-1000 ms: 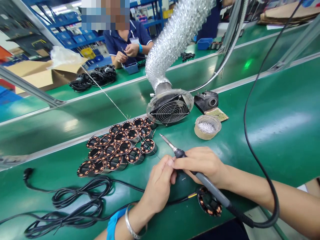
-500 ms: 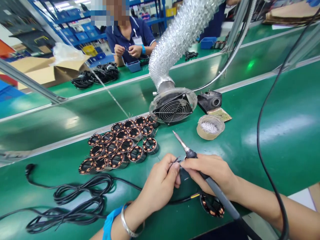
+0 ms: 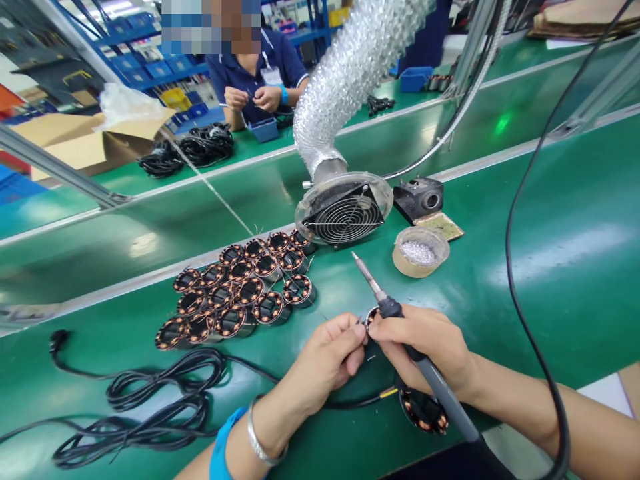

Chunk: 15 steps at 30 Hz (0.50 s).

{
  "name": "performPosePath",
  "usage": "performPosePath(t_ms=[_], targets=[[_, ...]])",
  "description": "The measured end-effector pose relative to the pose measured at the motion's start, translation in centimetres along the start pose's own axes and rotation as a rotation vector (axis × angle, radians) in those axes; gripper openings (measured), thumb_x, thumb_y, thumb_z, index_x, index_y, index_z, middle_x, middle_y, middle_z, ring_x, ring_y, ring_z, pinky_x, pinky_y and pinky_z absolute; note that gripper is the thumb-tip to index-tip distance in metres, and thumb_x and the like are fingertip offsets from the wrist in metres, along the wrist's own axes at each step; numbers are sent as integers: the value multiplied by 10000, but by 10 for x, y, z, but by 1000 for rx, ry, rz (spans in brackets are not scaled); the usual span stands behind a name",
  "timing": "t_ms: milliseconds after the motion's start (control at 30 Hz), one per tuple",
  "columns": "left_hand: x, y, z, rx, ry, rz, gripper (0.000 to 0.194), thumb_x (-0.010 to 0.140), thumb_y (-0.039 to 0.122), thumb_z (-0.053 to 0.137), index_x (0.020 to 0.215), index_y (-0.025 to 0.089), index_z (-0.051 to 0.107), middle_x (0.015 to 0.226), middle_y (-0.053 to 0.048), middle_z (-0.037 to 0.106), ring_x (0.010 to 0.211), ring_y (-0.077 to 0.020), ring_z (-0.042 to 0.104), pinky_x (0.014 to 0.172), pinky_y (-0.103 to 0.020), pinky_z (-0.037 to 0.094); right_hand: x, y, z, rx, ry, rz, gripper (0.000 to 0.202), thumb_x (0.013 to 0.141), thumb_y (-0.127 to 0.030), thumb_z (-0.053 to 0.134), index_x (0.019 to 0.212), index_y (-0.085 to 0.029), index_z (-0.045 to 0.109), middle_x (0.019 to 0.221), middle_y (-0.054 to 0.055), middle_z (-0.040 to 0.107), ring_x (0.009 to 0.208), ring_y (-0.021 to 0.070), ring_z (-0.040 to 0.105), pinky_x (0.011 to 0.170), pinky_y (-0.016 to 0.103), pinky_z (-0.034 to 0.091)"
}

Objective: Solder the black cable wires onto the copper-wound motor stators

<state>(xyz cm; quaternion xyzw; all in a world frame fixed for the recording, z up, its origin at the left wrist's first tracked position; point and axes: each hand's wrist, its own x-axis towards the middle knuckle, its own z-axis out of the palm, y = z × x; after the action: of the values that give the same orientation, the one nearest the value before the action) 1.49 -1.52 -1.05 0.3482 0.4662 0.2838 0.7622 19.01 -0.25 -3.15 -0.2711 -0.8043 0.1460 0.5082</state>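
A soldering iron (image 3: 433,377) lies in the grip of my right hand (image 3: 430,343), its bare tip pointing up and away over the bench. Close by on the left, my left hand (image 3: 333,353) pinches a thin dark wire (image 3: 359,321) between thumb and forefinger; most of it is hidden. A small curved rim (image 3: 369,321) shows at my right fingertips, too covered to identify. Below my right hand, a stator with copper windings (image 3: 424,410) lies on the bench. A black power cable (image 3: 363,402) with a yellow wire showing runs to it from beneath my left wrist.
Several copper-wound stators (image 3: 250,291) stand grouped at left, behind a coiled black cable (image 3: 165,393). A fume extractor (image 3: 345,217) hangs ahead. A tub of silvery bits (image 3: 420,253) and an iron stand (image 3: 419,200) are at right. Across the bench sits a co-worker (image 3: 260,73).
My hands have moved slightly apart, and the wire between them shows less. The soldering iron's tip has shifted a little right and up. The stators and cable stay put.
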Motion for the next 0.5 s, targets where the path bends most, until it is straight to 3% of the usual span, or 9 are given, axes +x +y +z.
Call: performPosePath(t_ms=[133, 233, 333, 500], targets=[[0, -3, 3, -41, 101, 57, 491, 721, 587, 724, 669, 201, 425, 424, 129, 329, 359, -23, 147, 343, -148, 104, 3, 2, -6, 12, -12, 67, 289, 813, -38, 628, 1051, -196, 587, 829, 22, 707, 632, 122, 639, 615, 234, 540], [0, -4, 4, -49, 164, 68, 511, 690, 600, 743, 663, 203, 422, 420, 131, 321, 357, -22, 150, 345, -146, 108, 3, 1, -13, 154, -129, 174, 369, 752, -113, 707, 1078, -193, 554, 858, 4, 697, 621, 102, 634, 606, 204, 539], [1, -7, 4, -57, 193, 75, 518, 683, 608, 743, 660, 205, 419, 420, 132, 320, 354, -21, 151, 342, -147, 113, 3, 1, -13, 239, -217, 213, 384, 767, -91, 685, 1102, -205, 536, 849, -17, 693, 660, 90, 658, 639, 172, 540], [2, -10, 5, -27, 231, 103, 509, 707, 604, 725, 651, 203, 418, 424, 131, 310, 367, -23, 162, 349, -147, 131, 1, 6, -5, 54, -112, 170, 259, 859, -59, 570, 1063, -219, 566, 880, -1, 707, 699, 103, 673, 668, 195, 535]])
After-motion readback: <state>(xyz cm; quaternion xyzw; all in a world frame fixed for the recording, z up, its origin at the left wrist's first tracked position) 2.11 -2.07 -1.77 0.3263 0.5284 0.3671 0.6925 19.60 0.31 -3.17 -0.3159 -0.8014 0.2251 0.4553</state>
